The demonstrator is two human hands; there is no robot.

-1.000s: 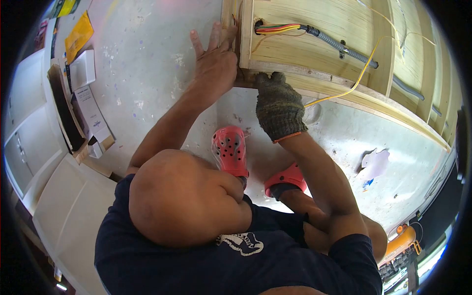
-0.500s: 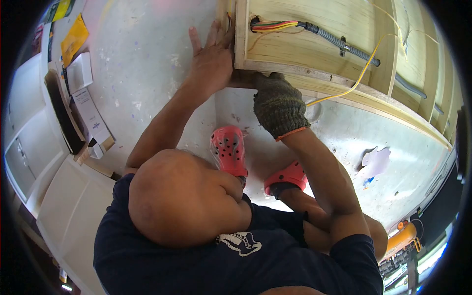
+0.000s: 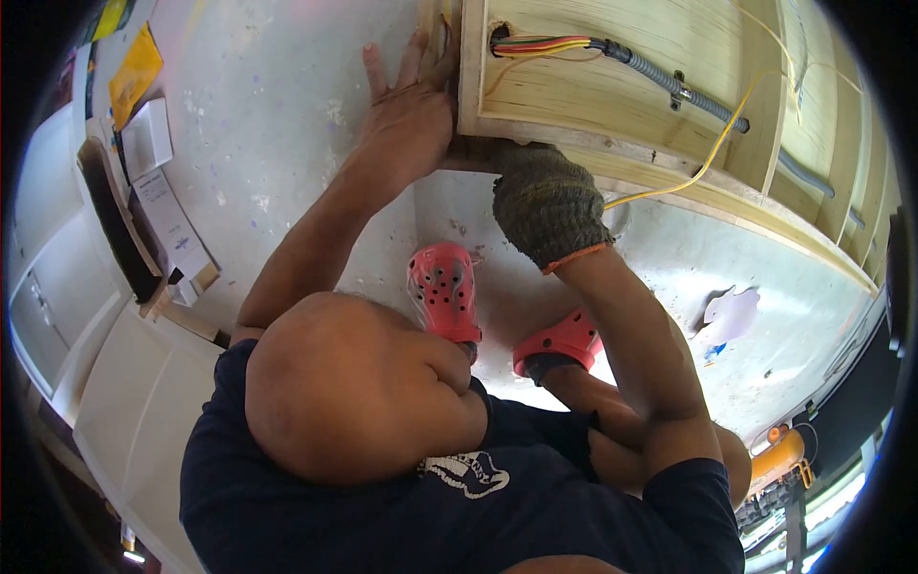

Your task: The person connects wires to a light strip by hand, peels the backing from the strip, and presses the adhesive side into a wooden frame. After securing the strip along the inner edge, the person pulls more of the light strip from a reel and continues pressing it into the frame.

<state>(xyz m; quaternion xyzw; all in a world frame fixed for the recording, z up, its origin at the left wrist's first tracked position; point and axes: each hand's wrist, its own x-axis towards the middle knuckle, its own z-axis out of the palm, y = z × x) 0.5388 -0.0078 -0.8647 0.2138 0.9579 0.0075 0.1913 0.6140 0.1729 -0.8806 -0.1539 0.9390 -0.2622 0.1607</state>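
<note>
My left hand (image 3: 406, 129) is bare, with its fingers spread, beside the left end of a pale wooden frame (image 3: 622, 148). Its fingertips reach along a narrow upright edge, partly hidden. A grey knitted glove with an orange cuff covers my right hand (image 3: 550, 206), which is at the frame's lower edge; its fingers are hidden there. Between the hands runs a dark strip (image 3: 473, 155), perhaps wood. Inside the frame, coloured wires (image 3: 550, 45) enter a grey corrugated conduit (image 3: 650, 72) held by a clip. A yellow wire (image 3: 703, 172) crosses the edge near the glove.
Two feet in red clogs (image 3: 445, 287) stand on the pale, stained floor (image 3: 258, 143). White panels (image 3: 143, 411), a white box (image 3: 148, 139) and a yellow packet (image 3: 134, 77) lie at left. Torn paper (image 3: 729, 316) and an orange machine (image 3: 779, 454) are at right.
The view has shifted slightly, and the wires and conduit appear a little farther right and lower. My gloved hand has tilted slightly at the frame's edge; my left hand remains in nearly the same place.
</note>
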